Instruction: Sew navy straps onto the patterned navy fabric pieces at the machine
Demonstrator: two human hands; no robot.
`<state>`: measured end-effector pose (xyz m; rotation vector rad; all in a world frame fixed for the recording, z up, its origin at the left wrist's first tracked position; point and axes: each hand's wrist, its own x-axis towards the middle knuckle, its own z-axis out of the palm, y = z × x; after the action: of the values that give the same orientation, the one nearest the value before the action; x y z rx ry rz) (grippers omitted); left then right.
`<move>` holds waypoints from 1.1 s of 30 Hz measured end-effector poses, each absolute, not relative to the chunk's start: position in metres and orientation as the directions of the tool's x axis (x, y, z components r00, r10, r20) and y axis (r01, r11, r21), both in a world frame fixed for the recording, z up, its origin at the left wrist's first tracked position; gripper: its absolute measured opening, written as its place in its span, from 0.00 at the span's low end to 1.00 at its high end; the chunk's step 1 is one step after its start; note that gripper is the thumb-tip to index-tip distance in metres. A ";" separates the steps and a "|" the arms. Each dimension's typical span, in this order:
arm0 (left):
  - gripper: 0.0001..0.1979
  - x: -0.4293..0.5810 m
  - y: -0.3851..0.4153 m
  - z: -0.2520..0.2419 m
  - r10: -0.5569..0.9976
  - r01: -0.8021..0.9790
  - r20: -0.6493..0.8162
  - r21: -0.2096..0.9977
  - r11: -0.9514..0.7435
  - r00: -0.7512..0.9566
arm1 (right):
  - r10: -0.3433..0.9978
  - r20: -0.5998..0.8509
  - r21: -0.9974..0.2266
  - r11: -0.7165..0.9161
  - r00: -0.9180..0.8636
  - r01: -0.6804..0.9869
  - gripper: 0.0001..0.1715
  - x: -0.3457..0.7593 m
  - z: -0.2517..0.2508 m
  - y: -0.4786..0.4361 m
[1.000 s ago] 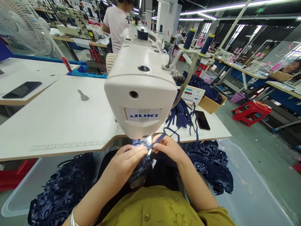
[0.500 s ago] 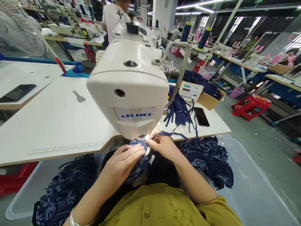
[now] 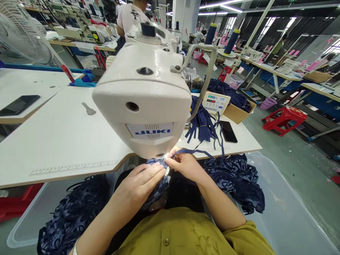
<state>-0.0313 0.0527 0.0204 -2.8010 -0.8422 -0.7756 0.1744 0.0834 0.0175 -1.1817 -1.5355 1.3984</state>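
Observation:
Under the head of a white sewing machine lies a patterned navy fabric piece. My left hand is closed on this fabric, its fingertips near the needle area. Close by on the right, my right hand pinches a thin navy strap at the machine's front edge. The strap trails right across the table. The machine head hides the needle. A bundle of navy straps rests on the table right of the machine.
A control box and a phone are at the right. A metal tool lies left. Piles of patterned fabric fill bins below both sides. A person in a light shirt stands behind the machine.
My left hand has shifted slightly, its fingers flatter on the fabric. My right hand is almost unmoved. The person behind has moved a little.

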 end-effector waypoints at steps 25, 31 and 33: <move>0.13 0.008 0.031 0.019 0.684 0.858 0.594 -0.019 -0.514 0.423 | 0.967 0.114 -0.825 0.220 -0.228 0.520 0.06 0.158 0.017 0.131; 0.13 0.015 0.029 0.019 0.682 0.876 0.606 -0.050 -0.480 0.409 | 0.951 0.119 -0.814 0.258 -0.284 0.521 0.09 0.160 0.013 0.135; 0.13 0.016 0.029 0.017 0.682 0.883 0.613 -0.057 -0.466 0.399 | 0.946 0.118 -0.813 0.267 -0.303 0.517 0.09 0.160 0.012 0.137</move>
<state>0.0163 0.0291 0.0172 -2.2881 -1.3498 -0.7416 0.1605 0.1369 0.0118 -1.3176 -1.9279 0.8999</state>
